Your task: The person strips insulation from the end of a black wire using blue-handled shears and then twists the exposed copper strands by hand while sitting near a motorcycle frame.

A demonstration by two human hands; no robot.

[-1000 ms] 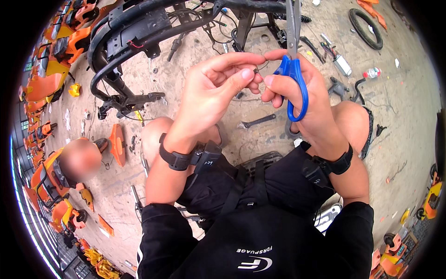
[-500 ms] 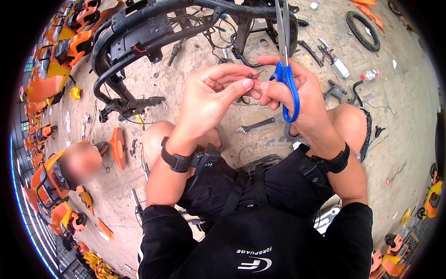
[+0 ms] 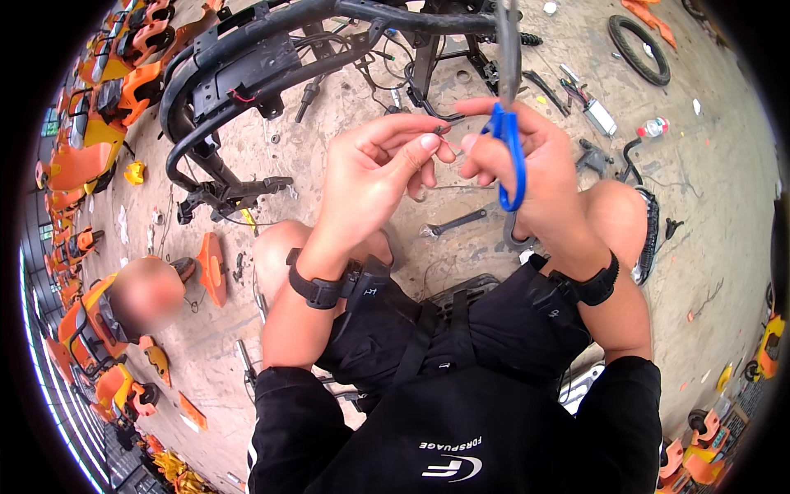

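Note:
My left hand point(image 3: 370, 169) pinches a thin wire point(image 3: 444, 142) between thumb and forefinger; dark and reddish strands show at the fingertips. A small gap separates it from my right hand point(image 3: 539, 169), whose fingers are curled around blue-handled scissors point(image 3: 512, 169). The scissors' blades point away from me, toward the far side, and look slightly blurred. Whether the right fingertips also touch the wire, I cannot tell. Both hands are above the floor between my knees, in front of a black tubular vehicle frame point(image 3: 271, 84) with loose cables.
An adjustable wrench point(image 3: 454, 223) lies on the concrete floor below my hands. Farther right are a silver box with wires point(image 3: 601, 118), a plastic bottle point(image 3: 653, 128) and a black tyre point(image 3: 638, 51). Orange and yellow vehicle body parts point(image 3: 86, 165) line the left side, near another person point(image 3: 148, 298).
My hands have drawn slightly apart, the right fingertips moving away from the left. The scissors have tilted a little, and their blades look more blurred.

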